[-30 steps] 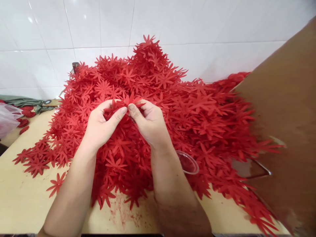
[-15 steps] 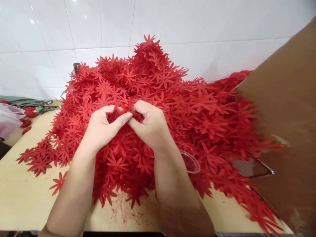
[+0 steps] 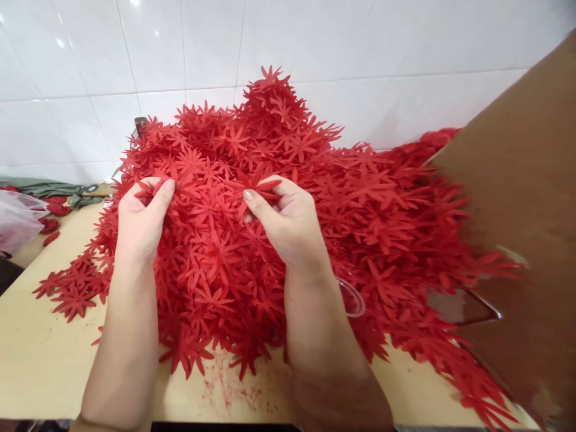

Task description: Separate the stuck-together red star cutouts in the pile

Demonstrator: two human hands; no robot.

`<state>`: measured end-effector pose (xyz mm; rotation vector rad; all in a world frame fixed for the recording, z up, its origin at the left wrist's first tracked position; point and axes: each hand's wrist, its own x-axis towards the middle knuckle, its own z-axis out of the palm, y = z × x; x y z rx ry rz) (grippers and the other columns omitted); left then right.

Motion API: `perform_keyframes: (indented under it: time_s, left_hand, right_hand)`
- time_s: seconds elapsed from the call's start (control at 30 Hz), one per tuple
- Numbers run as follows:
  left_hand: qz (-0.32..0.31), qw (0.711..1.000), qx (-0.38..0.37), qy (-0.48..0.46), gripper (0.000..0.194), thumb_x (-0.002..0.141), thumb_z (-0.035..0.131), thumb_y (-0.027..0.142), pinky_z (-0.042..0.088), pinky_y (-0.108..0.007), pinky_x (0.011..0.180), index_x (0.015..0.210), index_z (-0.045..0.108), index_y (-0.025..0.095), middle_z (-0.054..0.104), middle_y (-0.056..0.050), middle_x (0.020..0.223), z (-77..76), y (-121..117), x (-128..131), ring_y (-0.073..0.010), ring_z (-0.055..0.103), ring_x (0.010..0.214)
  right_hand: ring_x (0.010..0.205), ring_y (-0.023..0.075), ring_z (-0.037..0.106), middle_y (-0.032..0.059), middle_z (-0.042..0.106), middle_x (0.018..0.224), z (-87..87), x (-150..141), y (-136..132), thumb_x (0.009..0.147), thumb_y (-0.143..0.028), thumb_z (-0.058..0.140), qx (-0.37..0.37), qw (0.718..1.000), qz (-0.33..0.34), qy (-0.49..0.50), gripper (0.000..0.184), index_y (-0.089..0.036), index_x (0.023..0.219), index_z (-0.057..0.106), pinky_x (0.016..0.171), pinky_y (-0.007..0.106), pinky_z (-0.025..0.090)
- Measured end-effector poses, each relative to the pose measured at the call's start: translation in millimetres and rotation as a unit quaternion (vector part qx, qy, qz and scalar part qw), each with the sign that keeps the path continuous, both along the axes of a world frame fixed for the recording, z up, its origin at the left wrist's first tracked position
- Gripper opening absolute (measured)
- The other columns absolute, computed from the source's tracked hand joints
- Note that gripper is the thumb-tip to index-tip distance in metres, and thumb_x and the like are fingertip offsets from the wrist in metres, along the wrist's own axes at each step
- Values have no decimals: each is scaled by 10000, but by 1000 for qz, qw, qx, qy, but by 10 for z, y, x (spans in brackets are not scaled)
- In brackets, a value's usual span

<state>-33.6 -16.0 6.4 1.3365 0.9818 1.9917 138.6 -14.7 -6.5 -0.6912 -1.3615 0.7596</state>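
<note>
A big heap of red star-shaped paper flower cutouts [image 3: 360, 204] covers the wooden table [image 3: 40, 360] against the white tiled wall. My right hand [image 3: 283, 222] is closed in a pinch on a red flower cutout [image 3: 256, 183] held just above the heap's middle. My left hand [image 3: 144, 219] is off to the left, thumb and fingers pinched on another red cutout [image 3: 146, 189] at the heap's left slope. Both forearms reach in from the bottom edge.
A clear plastic cup [image 3: 351, 297] lies half buried in the cutouts beside my right wrist. A brown cardboard sheet [image 3: 522, 198] leans at the right. At the far left are a clear plastic bag [image 3: 15, 219], green cloth and a few loose red pieces.
My hands were together at the heap's middle, pinching one cutout. Now the left hand has moved away to the left with a piece, and the right hand keeps a flower.
</note>
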Motion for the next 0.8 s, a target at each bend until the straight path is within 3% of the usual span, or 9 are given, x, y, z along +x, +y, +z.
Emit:
perform_keyframes:
  time_s: [0.2, 0.43, 0.6, 0.7, 0.8]
  left_hand:
    - [-48, 998, -9, 49, 245, 585, 744, 270, 399, -184, 620, 670, 544, 157, 541, 34, 660, -2, -49, 168, -59, 468, 607]
    - [-2, 995, 7, 102, 223, 681, 654, 282, 324, -179, 556, 644, 464, 170, 423, 48, 619, -58, 11, 148, -53, 371, 568]
    - [-18, 989, -11, 144, 165, 713, 610, 259, 355, -189, 606, 684, 474, 171, 441, 43, 647, -44, -31, 182, -62, 389, 586]
    - [-23, 982, -13, 186, 104, 722, 597, 231, 396, -201, 712, 732, 518, 164, 503, 29, 710, -22, -77, 223, -74, 448, 649]
    - [-17, 978, -9, 210, 92, 727, 595, 228, 408, -212, 781, 760, 536, 165, 537, 21, 753, -13, -101, 247, -89, 488, 709]
  right_hand:
    - [447, 66, 534, -67, 554, 571, -17, -47, 56, 656, -238, 707, -44, 998, -16, 48, 260, -196, 748, 467, 442, 197, 432]
    - [387, 34, 377, -76, 449, 461, -77, -34, 110, 683, -566, 634, -29, 999, -28, 27, 419, -185, 673, 459, 386, 193, 292]
    - [402, 28, 282, -70, 321, 436, -78, -25, 96, 751, -590, 542, -17, 996, -90, -12, 496, -181, 523, 378, 397, 209, 229]
    - [415, 42, 358, -66, 404, 467, -56, -35, 89, 740, -521, 602, -14, 996, -88, 16, 410, -186, 583, 424, 414, 206, 293]
    - [436, 51, 414, -60, 494, 539, -64, -31, 116, 721, -446, 653, -15, 997, -69, 25, 299, -179, 767, 527, 447, 212, 348]
